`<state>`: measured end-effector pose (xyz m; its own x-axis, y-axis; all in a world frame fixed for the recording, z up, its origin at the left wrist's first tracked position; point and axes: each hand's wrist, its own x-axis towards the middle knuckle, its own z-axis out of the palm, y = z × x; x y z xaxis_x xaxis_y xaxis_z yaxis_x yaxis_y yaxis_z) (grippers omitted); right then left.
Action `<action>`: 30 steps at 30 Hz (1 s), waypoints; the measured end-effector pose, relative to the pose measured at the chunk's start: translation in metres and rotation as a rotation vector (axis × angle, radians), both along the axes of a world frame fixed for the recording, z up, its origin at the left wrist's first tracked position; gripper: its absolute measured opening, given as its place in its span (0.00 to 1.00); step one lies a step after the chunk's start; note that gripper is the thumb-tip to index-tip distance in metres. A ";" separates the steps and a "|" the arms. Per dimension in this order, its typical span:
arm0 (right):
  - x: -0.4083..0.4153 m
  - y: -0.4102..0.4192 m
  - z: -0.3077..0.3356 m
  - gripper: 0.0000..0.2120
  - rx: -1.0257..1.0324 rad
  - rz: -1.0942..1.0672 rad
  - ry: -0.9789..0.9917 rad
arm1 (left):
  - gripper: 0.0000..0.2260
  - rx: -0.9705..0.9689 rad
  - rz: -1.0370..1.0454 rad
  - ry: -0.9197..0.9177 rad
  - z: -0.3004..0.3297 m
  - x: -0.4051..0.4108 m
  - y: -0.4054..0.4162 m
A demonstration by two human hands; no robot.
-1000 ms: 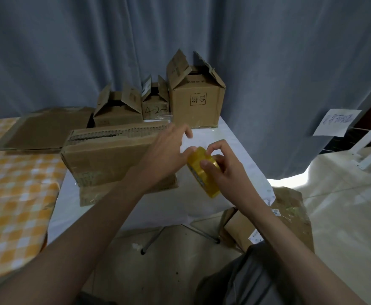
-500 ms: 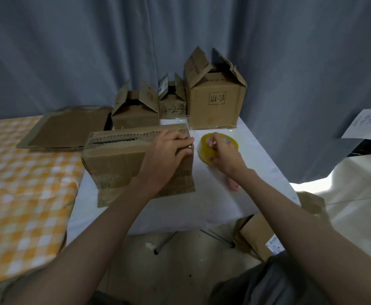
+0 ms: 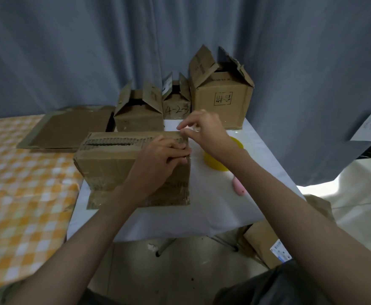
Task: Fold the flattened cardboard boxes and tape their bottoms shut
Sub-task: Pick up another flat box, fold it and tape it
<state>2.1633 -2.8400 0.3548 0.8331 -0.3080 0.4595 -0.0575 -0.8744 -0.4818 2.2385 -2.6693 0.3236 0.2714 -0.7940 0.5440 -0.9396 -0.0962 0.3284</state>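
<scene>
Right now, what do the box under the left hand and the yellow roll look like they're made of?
Box: brown corrugated cardboard, matte and worn; fluted edges show along its top seam. Glossy patches on its front look like old clear tape.
Yellow roll: probably plastic packing tape, translucent yellow with a smooth sheen; its core is hidden behind the right wrist.

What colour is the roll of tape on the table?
The tape roll is yellow, lying on the white table; the head view shows it, partly behind the right hand.

Taping up the cardboard box (image 3: 114, 166) on the white table (image 3: 213, 205)

Left hand (image 3: 160, 159) presses on the box's right top edge, right hand (image 3: 204, 130) pinches something small just above that corner. Yellow tape roll (image 3: 218, 160) sits right beside the box, pink thing (image 3: 238, 187) near it.
</scene>
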 end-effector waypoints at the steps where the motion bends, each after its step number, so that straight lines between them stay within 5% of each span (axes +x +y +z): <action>1: 0.007 -0.002 -0.001 0.07 -0.002 0.001 0.072 | 0.12 -0.004 0.002 0.000 -0.001 -0.001 0.000; 12: 0.037 -0.028 0.018 0.09 0.384 -0.041 0.441 | 0.13 -0.026 0.008 0.036 -0.008 0.000 -0.001; 20: 0.024 -0.036 0.004 0.11 0.802 -0.025 0.360 | 0.14 -0.014 -0.037 0.042 -0.009 0.004 0.008; 30: 0.018 -0.046 0.006 0.09 1.234 0.043 0.490 | 0.15 -0.018 -0.014 0.043 -0.011 0.002 0.008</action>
<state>2.1814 -2.8863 0.3605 0.8506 -0.2731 -0.4494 -0.4355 0.1132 -0.8931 2.2408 -2.6614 0.3128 0.2835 -0.7882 0.5463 -0.9258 -0.0763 0.3703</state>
